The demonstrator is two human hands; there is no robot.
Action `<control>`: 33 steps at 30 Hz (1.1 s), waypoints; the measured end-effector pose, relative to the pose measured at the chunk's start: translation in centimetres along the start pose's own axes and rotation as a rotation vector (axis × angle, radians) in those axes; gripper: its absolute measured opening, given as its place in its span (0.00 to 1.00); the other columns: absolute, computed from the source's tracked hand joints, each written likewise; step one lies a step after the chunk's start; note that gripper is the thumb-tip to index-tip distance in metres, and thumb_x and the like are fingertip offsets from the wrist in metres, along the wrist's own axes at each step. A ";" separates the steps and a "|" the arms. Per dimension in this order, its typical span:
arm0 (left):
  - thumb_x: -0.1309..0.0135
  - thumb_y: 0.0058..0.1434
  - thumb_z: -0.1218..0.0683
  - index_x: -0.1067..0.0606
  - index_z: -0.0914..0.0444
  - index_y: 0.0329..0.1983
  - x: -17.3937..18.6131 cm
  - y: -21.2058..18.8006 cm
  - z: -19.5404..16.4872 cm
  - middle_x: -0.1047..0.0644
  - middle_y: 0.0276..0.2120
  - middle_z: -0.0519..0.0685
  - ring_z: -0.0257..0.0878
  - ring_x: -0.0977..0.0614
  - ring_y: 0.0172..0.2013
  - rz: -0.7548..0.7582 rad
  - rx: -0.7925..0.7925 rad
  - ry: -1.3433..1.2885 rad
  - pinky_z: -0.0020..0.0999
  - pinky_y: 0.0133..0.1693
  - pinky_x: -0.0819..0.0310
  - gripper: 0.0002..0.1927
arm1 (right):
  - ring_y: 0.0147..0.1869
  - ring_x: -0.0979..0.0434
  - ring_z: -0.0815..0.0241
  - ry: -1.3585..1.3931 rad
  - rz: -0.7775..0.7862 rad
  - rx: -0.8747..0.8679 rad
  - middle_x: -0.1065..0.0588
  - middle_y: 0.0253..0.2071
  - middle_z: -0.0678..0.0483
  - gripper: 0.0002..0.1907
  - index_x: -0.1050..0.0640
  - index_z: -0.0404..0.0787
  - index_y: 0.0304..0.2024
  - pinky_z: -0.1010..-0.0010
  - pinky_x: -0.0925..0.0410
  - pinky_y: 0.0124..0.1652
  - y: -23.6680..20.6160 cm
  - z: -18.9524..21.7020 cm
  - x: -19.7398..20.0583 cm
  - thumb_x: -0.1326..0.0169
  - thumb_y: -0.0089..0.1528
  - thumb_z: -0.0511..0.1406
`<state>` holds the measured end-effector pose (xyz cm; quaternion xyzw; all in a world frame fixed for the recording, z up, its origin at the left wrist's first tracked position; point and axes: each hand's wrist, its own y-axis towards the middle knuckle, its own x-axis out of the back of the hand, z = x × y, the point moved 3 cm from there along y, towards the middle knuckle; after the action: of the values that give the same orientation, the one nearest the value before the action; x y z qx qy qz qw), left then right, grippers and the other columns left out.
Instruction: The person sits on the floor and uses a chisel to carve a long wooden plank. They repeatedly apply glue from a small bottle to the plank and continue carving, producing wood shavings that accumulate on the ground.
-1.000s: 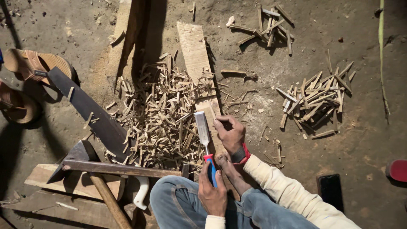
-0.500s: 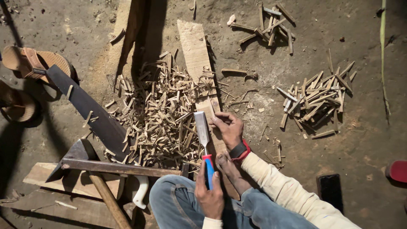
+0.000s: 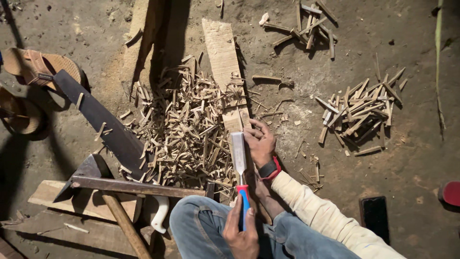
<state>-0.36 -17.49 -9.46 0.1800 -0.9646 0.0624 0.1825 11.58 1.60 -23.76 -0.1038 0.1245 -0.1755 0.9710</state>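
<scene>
Chisel is gripped at its handle by the left hand, closed tight, while the plank is pinned under the right hand (fingers flat) for steadiness.

Phone: flat dark rectangle lying on the dirt floor at lower right, just beside the cream sleeve; screen black and unlit.
Wrist device: small dark face on a red band, worn on the right wrist; display too small to make out.
Packages: none visible.
Labels: none visible.
Signs: none visible.
</scene>
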 end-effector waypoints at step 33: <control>0.42 0.61 0.57 0.22 0.65 0.58 -4.9 7.6 -1.5 0.16 0.40 0.56 0.42 0.15 0.37 -0.011 0.189 -0.039 0.35 0.42 0.21 0.21 | 0.46 0.15 0.57 -0.183 -0.050 0.066 0.19 0.46 0.45 0.27 0.28 0.35 0.59 0.71 0.22 0.42 -0.3 2.7 -1.2 0.37 0.57 0.26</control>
<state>1.59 -8.55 -10.32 0.2030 -0.9568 0.1484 0.1461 11.17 2.19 -20.87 -0.0904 0.0268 -0.1937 0.9765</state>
